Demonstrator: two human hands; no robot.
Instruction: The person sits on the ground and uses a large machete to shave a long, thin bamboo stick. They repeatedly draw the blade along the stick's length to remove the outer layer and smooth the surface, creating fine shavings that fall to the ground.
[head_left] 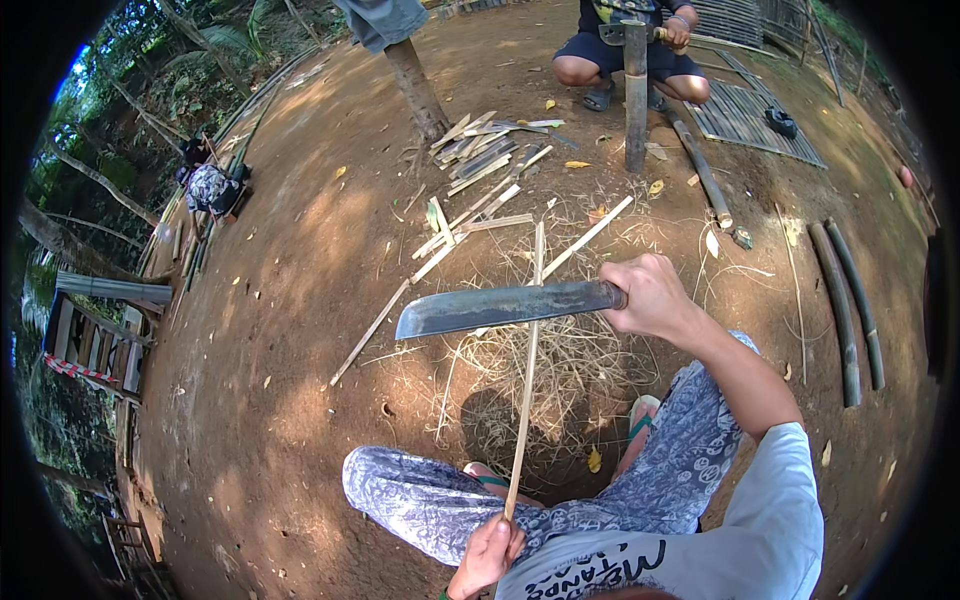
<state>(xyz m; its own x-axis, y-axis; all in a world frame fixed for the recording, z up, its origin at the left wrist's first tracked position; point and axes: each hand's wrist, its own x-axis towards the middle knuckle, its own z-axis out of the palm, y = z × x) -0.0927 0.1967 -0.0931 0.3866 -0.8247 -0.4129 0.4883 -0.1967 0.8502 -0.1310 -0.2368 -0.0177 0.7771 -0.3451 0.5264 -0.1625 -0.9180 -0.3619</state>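
So closest in, the left hand (487,553) is down by the lap, grip closed around the bottom end of a thin bamboo strip (527,370). The strip runs almost straight up from there, away from the body, its far tip out over the dirt near the split pieces.

A bit further out, the right hand (652,297) has a tight grip on the handle of a big machete (505,306). The blade lies sideways across the strip about halfway up, right at it or touching, hard to tell which.

Under the blade, between the sandalled feet, there's a decent heap of pale shavings (545,375) on the ground, so my guess is a fair bit of whittling is already done. This strip looks in the middle of being thinned, not finished.

Past that, a scatter of longer slats (470,225) lies loose on the dirt, then a neater pile of short split pieces (487,145) near a tree trunk (417,90). Can't tell which of those are done and which are waiting.

Furthest back, another person (630,55) squats behind an upright bamboo pole (635,95), with a woven bamboo mat (750,115) beside them. Two whole bamboo poles (850,310) lie untouched off to the right.
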